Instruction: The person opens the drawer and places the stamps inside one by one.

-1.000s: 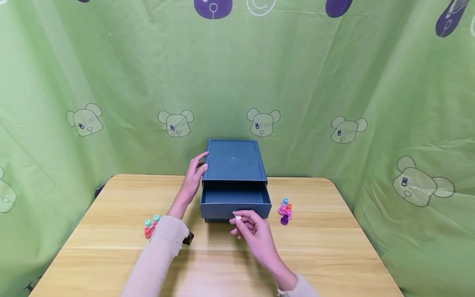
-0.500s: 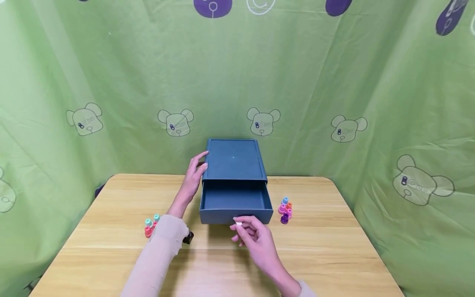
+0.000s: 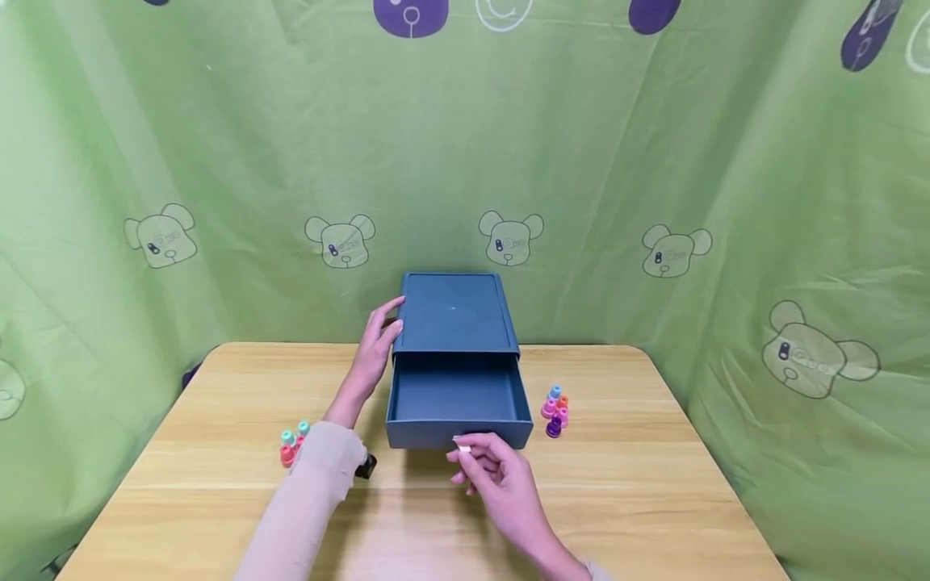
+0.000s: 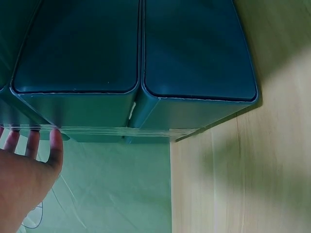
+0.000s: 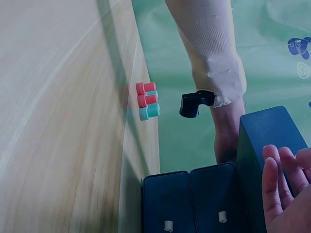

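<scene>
A dark blue drawer cabinet (image 3: 454,315) stands at the back of the table, its top drawer (image 3: 421,436) pulled well out; nothing is visible inside. My right hand (image 3: 501,476) pinches the small white knob (image 3: 465,449) on that drawer's front between thumb and fingers. In the right wrist view, the fingers of that hand (image 5: 286,189) are at the protruding drawer, and the knob they hold is hidden. My left hand (image 3: 373,351) rests against the cabinet's left side. The left wrist view has its extended fingertips (image 4: 56,141) touching the side near the edge.
Several red and teal pegs (image 3: 287,454) stand on the wooden table (image 3: 617,500) at the left, partly behind the left sleeve. Several pink, purple, orange and blue pegs (image 3: 555,410) stand right of the cabinet. Two lower drawers (image 5: 167,199) are closed. A green curtain (image 3: 567,145) hangs behind.
The top drawer has slid further out toward me, with my right hand drawing back on its knob. My left hand has stayed on the cabinet's side.
</scene>
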Action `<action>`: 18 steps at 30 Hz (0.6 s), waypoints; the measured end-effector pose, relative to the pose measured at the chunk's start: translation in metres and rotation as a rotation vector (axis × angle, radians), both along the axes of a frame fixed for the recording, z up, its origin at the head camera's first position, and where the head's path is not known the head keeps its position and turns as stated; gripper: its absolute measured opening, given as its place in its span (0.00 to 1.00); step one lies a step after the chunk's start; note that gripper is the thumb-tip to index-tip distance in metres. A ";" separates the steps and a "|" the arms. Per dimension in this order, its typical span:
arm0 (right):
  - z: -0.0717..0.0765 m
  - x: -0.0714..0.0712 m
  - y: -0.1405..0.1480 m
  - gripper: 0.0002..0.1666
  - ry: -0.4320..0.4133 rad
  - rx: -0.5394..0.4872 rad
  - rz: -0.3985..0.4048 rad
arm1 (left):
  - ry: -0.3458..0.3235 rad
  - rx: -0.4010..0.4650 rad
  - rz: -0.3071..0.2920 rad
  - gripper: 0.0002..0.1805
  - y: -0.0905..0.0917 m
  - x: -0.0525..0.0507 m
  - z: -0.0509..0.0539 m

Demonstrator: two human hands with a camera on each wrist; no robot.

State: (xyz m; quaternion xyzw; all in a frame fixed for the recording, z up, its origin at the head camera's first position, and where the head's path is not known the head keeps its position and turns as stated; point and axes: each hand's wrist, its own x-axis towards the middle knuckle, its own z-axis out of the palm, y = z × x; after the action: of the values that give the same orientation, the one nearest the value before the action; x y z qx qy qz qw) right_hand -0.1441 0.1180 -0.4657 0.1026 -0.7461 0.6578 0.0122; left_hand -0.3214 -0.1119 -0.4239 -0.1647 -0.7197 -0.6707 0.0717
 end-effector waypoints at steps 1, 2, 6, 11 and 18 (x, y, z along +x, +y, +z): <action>0.000 0.001 0.000 0.12 0.001 0.004 0.001 | 0.001 -0.004 -0.001 0.28 0.000 0.000 0.000; 0.001 0.001 0.000 0.12 0.001 0.010 0.000 | 0.002 -0.007 -0.001 0.28 0.000 0.000 0.000; 0.003 0.005 0.000 0.12 0.002 0.038 -0.005 | 0.004 -0.023 -0.001 0.28 0.000 -0.006 -0.006; 0.005 0.008 0.001 0.12 -0.025 0.058 -0.009 | 0.013 -0.035 0.012 0.28 0.000 -0.023 -0.025; 0.005 0.012 0.002 0.12 -0.035 0.053 -0.008 | 0.038 -0.016 0.027 0.27 -0.001 -0.024 -0.030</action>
State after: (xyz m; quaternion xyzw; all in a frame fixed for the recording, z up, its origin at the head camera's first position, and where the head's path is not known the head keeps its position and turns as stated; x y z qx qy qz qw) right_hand -0.1317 0.1200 -0.4604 0.0885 -0.7638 0.6394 -0.0010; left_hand -0.3457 -0.1125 -0.4538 -0.1683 -0.7257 -0.6605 0.0933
